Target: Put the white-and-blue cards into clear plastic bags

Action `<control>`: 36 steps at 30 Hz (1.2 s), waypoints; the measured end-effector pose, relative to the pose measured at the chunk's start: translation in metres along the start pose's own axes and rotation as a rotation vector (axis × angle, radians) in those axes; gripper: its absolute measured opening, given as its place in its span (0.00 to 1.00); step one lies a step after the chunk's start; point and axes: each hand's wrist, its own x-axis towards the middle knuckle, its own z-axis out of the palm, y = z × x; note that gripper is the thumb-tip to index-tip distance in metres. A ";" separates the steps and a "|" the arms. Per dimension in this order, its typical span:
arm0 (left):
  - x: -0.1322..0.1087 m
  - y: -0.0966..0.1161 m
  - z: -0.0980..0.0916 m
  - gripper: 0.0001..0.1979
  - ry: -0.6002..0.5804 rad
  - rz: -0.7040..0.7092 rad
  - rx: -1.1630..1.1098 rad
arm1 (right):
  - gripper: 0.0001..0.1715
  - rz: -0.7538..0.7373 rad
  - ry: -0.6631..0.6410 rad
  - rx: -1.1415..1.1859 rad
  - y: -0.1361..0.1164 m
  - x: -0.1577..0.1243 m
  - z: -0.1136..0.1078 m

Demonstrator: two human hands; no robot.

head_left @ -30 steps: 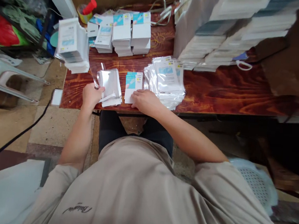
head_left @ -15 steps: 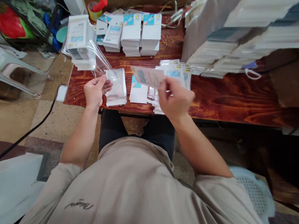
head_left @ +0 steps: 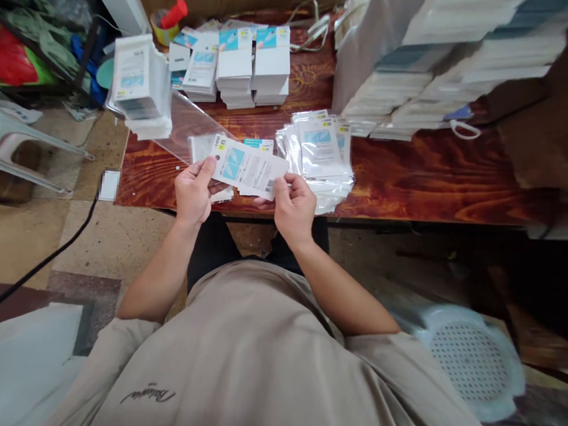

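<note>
A white printed card [head_left: 243, 165] with a blue picture is stretched between my hands above the table's front edge. My left hand [head_left: 196, 188] pinches its left end, near the punched hole. The right end is gripped by my right hand [head_left: 293, 204]. Beneath the card, mostly covered, lie clear bags and another blue and white card [head_left: 259, 144]. Just right of my hands is a pile of cards in clear bags [head_left: 320, 153]. A clear plastic sheet [head_left: 189, 123] reaches from under the card stack [head_left: 134, 81] at the left toward my left hand.
Stacks of cards [head_left: 235, 68] stand at the back beside a tape roll [head_left: 163, 30] with a red object. Tall piles of packs [head_left: 411, 84] rise at the back right. A white stool [head_left: 14, 140] is at the left, a pale perforated seat [head_left: 473, 365] at the lower right.
My right hand has brought the card left and down, and my left hand has closed on its other end. The clear plastic near my left hand now lies lower. The view has shifted slightly.
</note>
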 end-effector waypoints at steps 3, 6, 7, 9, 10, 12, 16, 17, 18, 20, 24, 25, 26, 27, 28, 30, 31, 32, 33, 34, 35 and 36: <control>0.000 0.007 -0.005 0.18 0.009 0.004 -0.024 | 0.30 0.057 -0.191 0.054 0.001 -0.006 -0.001; -0.003 0.014 -0.009 0.18 0.009 -0.002 -0.046 | 0.32 0.094 -0.299 0.045 0.003 -0.013 -0.005; -0.006 0.015 -0.009 0.18 0.017 0.004 -0.050 | 0.32 0.082 -0.262 0.045 0.005 -0.016 -0.004; -0.014 0.014 -0.005 0.19 0.032 0.020 -0.057 | 0.32 0.048 -0.126 0.060 0.006 -0.024 0.001; -0.019 0.012 -0.002 0.19 0.031 0.026 -0.060 | 0.32 0.037 -0.073 0.073 0.007 -0.028 0.004; -0.028 0.009 0.004 0.20 0.007 0.029 -0.065 | 0.32 0.031 -0.039 0.102 0.008 -0.034 0.013; -0.039 0.009 0.004 0.21 -0.031 0.018 -0.067 | 0.29 -0.007 -0.125 0.026 0.008 -0.026 0.016; -0.039 0.011 0.001 0.22 -0.044 0.007 -0.053 | 0.29 -0.030 -0.154 -0.016 0.006 -0.022 0.012; -0.039 0.013 -0.004 0.22 -0.056 -0.001 -0.035 | 0.29 -0.051 -0.187 -0.055 0.005 -0.017 0.008; -0.038 0.018 -0.012 0.23 -0.067 -0.001 -0.006 | 0.28 -0.073 -0.252 -0.114 -0.001 -0.009 -0.002; -0.040 0.019 -0.018 0.22 -0.030 0.029 -0.004 | 0.26 -0.062 -0.283 -0.178 -0.014 -0.007 -0.011; -0.042 0.017 -0.016 0.22 -0.034 0.025 -0.003 | 0.26 -0.064 -0.283 -0.178 -0.016 -0.009 -0.010; -0.044 0.014 -0.013 0.23 -0.047 0.018 0.000 | 0.26 -0.069 -0.292 -0.174 -0.017 -0.011 -0.007; -0.047 0.010 -0.010 0.24 -0.066 0.008 0.003 | 0.25 -0.076 -0.310 -0.169 -0.017 -0.012 -0.004; -0.050 0.006 -0.008 0.25 -0.090 -0.004 0.008 | 0.25 -0.087 -0.334 -0.169 -0.015 -0.013 0.000; -0.055 0.000 -0.006 0.24 -0.149 -0.027 0.022 | 0.25 -0.136 -0.339 -0.191 -0.010 -0.012 0.006; -0.057 -0.003 -0.007 0.23 -0.186 -0.038 0.036 | 0.26 -0.177 -0.298 -0.216 -0.007 -0.011 0.009; -0.057 -0.004 -0.009 0.21 -0.230 -0.054 0.055 | 0.27 -0.221 -0.243 -0.245 -0.004 -0.009 0.011; -0.057 -0.004 -0.012 0.20 -0.282 -0.080 0.085 | 0.30 -0.260 -0.196 -0.266 -0.002 -0.008 0.011; -0.056 -0.002 -0.016 0.20 -0.342 -0.116 0.130 | 0.34 -0.285 -0.181 -0.271 0.000 -0.006 0.011; -0.055 0.000 -0.019 0.21 -0.406 -0.156 0.190 | 0.37 -0.286 -0.213 -0.257 0.000 -0.004 0.009; -0.052 0.003 -0.021 0.23 -0.466 -0.191 0.263 | 0.38 -0.263 -0.279 -0.228 -0.001 -0.002 0.006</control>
